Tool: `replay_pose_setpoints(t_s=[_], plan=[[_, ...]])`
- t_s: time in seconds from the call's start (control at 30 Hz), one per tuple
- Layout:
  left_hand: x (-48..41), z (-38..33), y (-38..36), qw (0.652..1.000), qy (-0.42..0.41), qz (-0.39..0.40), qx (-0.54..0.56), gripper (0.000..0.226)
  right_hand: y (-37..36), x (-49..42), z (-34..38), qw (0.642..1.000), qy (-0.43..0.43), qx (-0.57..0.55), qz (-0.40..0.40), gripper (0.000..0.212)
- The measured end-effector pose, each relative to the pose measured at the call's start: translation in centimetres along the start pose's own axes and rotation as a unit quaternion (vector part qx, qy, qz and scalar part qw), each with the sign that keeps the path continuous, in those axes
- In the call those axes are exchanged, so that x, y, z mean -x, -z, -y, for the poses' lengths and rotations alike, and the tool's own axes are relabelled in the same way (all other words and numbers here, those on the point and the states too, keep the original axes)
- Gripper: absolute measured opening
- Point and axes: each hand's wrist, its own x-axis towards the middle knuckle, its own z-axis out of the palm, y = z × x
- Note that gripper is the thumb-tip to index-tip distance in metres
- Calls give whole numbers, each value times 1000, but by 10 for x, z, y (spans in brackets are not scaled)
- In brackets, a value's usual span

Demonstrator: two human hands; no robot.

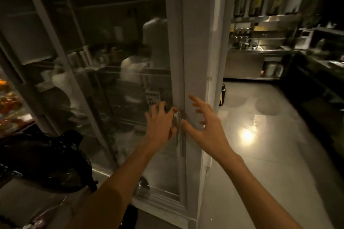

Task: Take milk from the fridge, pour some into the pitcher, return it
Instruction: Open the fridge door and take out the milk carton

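between left hand [160, 121] and right hand [205, 123] runs the fridge handle [179, 142].

A steel counter [247, 65] stands against the far wall. On a shelf above it stand four tall containers [256, 5]. In front of it spreads a pale floor [279, 163] with a bright glare [246, 135]. Well left of the counter lies a crumpled black bag [46, 158].
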Motion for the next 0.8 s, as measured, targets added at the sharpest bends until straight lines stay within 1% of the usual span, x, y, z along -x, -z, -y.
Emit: replay_pose_setpoints(t_s=[0.13,0.23,0.33,0.4,0.5,0.57,0.73,0.8], plan=[[-9,6,-2,999,-33,-9,-12,67,-19,-2,0,999,-29,21,-29,71],[-13,7,-8,999,-36,-35,20,56,-32,-3,2,997,-45,36,-53,68],[-17,5,-14,998,-31,-39,38,52,-41,-7,4,995,-55,45,-71,66],[-18,4,-14,998,-32,-37,33,54,-44,-10,2,994,-55,58,-76,65],[-21,9,-17,998,-38,-31,24,62,-48,-18,-2,992,-56,73,-87,63],[-22,12,-20,998,-46,-40,25,65,-50,-21,-6,991,-59,76,-92,62],[-21,13,-18,996,-55,-60,23,65,-56,-24,-14,989,-64,87,-105,62],[-19,18,-18,995,-56,-80,34,63,-56,-23,-16,988,-65,84,-112,61]])
